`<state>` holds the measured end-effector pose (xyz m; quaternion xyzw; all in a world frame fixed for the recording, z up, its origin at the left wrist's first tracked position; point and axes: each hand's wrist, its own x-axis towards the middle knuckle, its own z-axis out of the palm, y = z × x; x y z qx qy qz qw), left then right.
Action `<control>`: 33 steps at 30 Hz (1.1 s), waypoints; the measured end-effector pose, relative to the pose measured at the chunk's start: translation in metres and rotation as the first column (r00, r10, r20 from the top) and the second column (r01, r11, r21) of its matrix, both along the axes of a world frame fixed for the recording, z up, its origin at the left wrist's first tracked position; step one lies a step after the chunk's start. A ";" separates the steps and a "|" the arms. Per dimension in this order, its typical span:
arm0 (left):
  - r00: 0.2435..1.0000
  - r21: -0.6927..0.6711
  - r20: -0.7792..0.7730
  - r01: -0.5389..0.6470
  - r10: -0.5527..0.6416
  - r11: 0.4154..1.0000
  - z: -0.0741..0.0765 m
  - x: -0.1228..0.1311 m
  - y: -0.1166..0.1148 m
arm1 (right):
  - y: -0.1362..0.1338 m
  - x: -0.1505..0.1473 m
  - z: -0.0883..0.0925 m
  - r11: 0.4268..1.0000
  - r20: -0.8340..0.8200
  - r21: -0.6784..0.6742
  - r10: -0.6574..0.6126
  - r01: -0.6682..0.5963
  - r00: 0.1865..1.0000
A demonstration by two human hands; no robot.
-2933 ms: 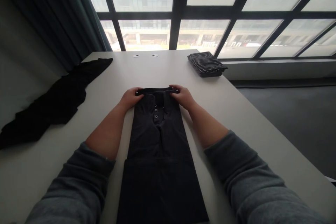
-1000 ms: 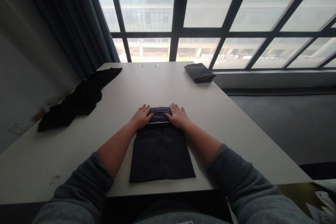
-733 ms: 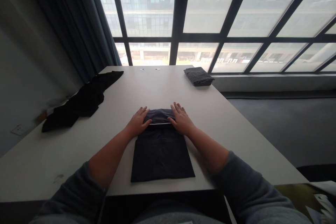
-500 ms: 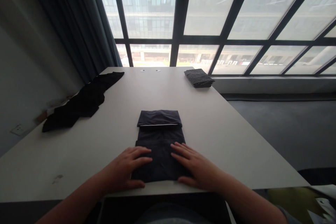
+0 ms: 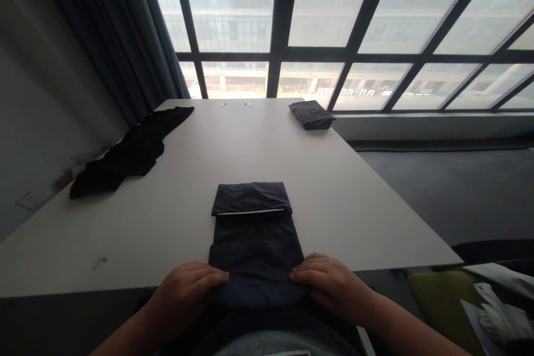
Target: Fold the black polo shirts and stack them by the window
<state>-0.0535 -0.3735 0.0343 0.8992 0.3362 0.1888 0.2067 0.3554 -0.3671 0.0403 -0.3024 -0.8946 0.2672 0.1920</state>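
dark navy cloth, a folded shirt [image 5: 253, 233], lies at the near edge of the white table [image 5: 346, 194] in front of me. my left hand [image 5: 186, 289] pinches its near left corner and my right hand [image 5: 329, 283] pinches the near right one, fingers closed on the fabric. a black garment [image 5: 129, 150] sprawls far left; a striped folded cloth [image 5: 311, 114] sits by the window.
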 end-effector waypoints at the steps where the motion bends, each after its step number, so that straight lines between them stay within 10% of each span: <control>1: 0.999 -0.019 0.033 -0.023 0.023 1.000 0.007 -0.001 0.003 | 0.002 0.001 0.006 0.998 -0.043 -0.044 -0.052 0.050 0.998; 10: 0.843 -0.176 0.154 -0.490 0.516 0.854 0.068 0.014 0.107 | 0.121 -0.031 0.039 0.749 -0.264 -0.439 -0.635 0.496 0.726; 18: 0.814 -0.070 -0.066 -0.580 0.577 0.811 0.011 0.018 0.176 | 0.186 -0.050 0.007 0.741 0.095 -0.158 -0.646 0.652 0.757; 26: 0.884 0.190 -0.177 -0.400 0.432 0.896 0.012 0.051 0.173 | 0.173 -0.065 0.012 0.830 0.211 0.261 -0.547 0.492 0.810; 33: 0.900 0.202 -0.330 -0.229 0.286 0.952 -0.015 0.095 0.161 | 0.151 -0.087 -0.003 0.938 0.358 0.197 -0.341 0.287 0.869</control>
